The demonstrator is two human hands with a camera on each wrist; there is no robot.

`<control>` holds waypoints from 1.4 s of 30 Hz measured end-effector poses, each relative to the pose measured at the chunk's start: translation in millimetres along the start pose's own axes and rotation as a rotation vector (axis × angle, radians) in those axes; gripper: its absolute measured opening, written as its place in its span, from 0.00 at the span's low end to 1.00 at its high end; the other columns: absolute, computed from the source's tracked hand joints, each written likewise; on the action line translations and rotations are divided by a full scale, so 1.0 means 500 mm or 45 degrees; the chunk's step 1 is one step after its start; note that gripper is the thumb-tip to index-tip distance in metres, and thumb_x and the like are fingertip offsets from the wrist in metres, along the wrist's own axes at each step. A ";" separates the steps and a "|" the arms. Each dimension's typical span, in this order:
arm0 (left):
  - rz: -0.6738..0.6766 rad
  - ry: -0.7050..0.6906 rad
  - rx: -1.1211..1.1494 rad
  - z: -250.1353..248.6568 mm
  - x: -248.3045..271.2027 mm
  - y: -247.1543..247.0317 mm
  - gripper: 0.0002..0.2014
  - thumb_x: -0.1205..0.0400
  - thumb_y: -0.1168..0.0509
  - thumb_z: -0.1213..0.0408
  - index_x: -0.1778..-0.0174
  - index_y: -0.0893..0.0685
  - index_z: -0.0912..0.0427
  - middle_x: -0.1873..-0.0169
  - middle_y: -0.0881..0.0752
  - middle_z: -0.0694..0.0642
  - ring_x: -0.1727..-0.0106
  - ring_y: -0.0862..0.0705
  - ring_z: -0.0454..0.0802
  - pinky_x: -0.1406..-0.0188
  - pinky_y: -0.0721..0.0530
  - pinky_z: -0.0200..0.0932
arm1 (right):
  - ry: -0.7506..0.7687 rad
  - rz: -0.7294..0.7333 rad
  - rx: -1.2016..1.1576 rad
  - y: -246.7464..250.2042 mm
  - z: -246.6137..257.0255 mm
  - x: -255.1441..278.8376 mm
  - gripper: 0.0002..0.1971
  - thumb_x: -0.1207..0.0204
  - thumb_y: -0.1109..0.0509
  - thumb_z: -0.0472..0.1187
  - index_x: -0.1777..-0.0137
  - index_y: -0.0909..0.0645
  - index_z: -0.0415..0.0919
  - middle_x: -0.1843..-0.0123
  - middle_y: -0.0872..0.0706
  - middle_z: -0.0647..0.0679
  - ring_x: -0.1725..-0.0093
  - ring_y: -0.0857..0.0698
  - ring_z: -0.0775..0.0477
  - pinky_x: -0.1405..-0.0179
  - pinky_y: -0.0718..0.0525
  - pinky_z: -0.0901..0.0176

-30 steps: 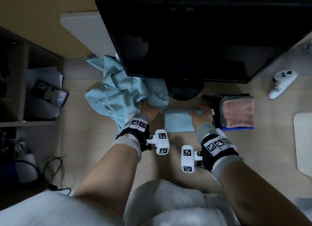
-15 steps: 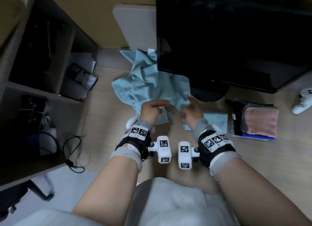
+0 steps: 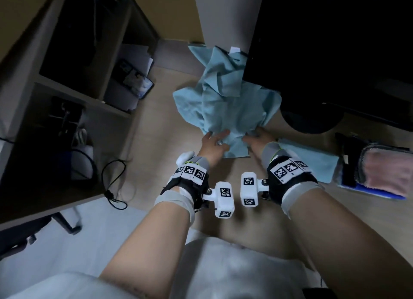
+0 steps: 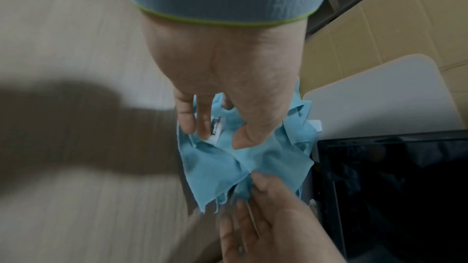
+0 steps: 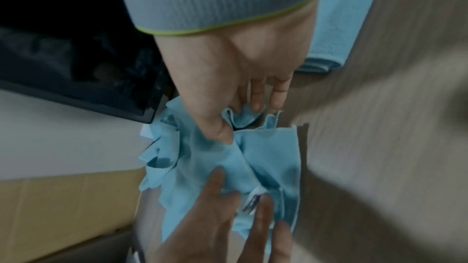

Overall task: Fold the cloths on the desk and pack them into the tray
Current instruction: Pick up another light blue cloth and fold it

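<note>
A crumpled light-blue cloth (image 3: pixel 225 111) lies on the desk, partly under the monitor's left edge. My left hand (image 3: pixel 214 142) pinches its near edge between thumb and fingers, beside a small white label (image 4: pixel 215 129). My right hand (image 3: pixel 257 137) grips a bunched fold of the same cloth (image 5: pixel 266 157) just to the right. The wrist views show the left hand (image 4: pixel 219 137) and the right hand (image 5: pixel 240 123) close together on the fabric. A folded blue cloth (image 3: pixel 312 162) lies flat to the right. Beyond it is a stack of folded cloths topped by a pink one (image 3: pixel 384 171).
A black monitor (image 3: pixel 335 41) overhangs the far right of the desk, its round base (image 3: pixel 312 122) just behind my right hand. A dark shelf unit (image 3: pixel 67 75) stands at the left, with a black cable (image 3: pixel 111 187) below it. A white board (image 3: pixel 219 14) leans behind the cloth.
My right hand has left the folded blue cloth and moved left to the crumpled cloth. Both hands now hold its near edge. The head view has swung to the left.
</note>
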State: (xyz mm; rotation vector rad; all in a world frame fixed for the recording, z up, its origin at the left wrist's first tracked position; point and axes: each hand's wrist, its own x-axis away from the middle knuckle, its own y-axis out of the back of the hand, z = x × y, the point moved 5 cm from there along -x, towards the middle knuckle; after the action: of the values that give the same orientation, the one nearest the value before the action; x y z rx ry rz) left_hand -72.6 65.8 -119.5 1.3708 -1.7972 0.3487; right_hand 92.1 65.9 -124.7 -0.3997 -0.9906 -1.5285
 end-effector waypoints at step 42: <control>-0.430 -0.387 0.545 -0.080 0.352 -0.143 0.05 0.28 0.38 0.62 0.63 0.17 0.49 0.59 0.15 0.54 0.54 0.19 0.50 0.49 0.21 0.41 | 0.390 0.274 -1.083 0.229 -0.019 0.364 0.09 0.17 0.39 0.33 0.49 0.17 0.43 0.60 0.14 0.45 0.63 0.16 0.50 0.59 0.16 0.56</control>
State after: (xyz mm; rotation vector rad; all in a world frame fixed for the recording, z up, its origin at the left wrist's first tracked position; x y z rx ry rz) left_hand -2.0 -51.3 18.0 2.0904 -1.7450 0.3705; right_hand 159.4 -48.9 44.4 -0.8028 -0.0129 -1.6899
